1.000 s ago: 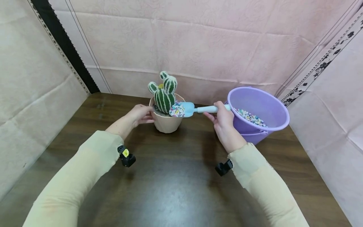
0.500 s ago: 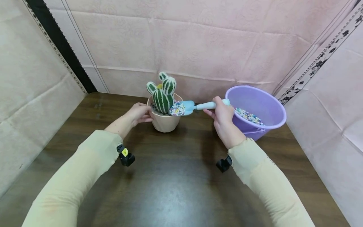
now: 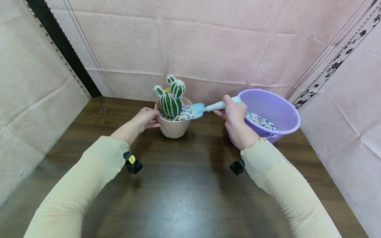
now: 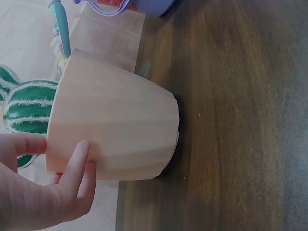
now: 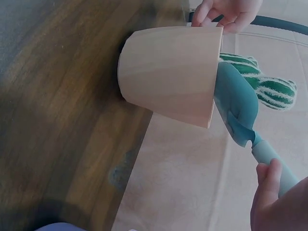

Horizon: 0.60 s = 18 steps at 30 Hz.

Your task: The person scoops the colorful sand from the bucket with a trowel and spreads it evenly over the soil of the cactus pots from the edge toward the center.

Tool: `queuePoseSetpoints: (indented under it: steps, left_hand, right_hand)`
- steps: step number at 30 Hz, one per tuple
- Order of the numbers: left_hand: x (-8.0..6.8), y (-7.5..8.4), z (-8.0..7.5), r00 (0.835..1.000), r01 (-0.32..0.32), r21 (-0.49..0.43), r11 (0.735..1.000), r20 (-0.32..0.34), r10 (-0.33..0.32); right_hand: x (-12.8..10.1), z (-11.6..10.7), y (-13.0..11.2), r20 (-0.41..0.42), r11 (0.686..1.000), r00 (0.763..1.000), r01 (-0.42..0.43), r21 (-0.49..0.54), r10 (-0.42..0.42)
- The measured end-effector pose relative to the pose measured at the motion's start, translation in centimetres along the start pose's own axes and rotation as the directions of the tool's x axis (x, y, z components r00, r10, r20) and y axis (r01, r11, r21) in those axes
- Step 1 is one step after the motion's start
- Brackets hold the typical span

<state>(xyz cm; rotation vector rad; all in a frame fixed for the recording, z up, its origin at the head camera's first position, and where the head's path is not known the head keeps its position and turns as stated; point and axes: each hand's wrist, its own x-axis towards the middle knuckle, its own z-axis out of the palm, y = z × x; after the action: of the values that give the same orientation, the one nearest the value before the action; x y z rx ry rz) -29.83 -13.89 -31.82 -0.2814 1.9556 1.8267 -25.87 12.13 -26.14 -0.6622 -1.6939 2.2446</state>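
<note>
A striped green toy cactus (image 3: 171, 105) stands in a beige flowerpot (image 3: 174, 129) near the back of the table. My left hand (image 3: 147, 119) pinches the pot's left rim, thumb at the edge and fingers along the outer wall. My right hand (image 3: 236, 117) grips the handle of a light blue trowel (image 3: 197, 109). The trowel's blade tilts down over the pot's right rim, and colourful pebbles (image 3: 185, 114) lie at its tip beside the cactus. In the right wrist view the back of the trowel (image 5: 236, 98) shows against the rim.
A purple bucket (image 3: 269, 104) stands right of the pot, close behind my right hand, with more colourful pebbles (image 3: 260, 121) inside. Pale cloth walls (image 3: 208, 49) enclose the back and sides of the dark wooden table (image 3: 178, 185).
The trowel has tipped from nearly level to a steeper slant, its handle end raised. Pebbles have slid off the blade into the pot. My left hand stays on the rim.
</note>
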Motion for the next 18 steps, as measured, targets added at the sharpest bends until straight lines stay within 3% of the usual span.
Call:
queuePoseSetpoints:
  steps: [12,18]
  left_hand:
    - [0.31,-0.06,0.44,1.0,-0.006,0.012,1.0,0.017,0.006]
    - [0.12,-0.04,0.68,1.0,0.01,-0.008,1.0,0.015,-0.01]
  right_hand:
    - [0.04,0.09,-0.25,-0.001,1.0,1.0,-0.014,-0.02,0.014]
    - [0.22,0.09,-0.49,0.005,0.999,1.0,0.019,-0.041,-0.019]
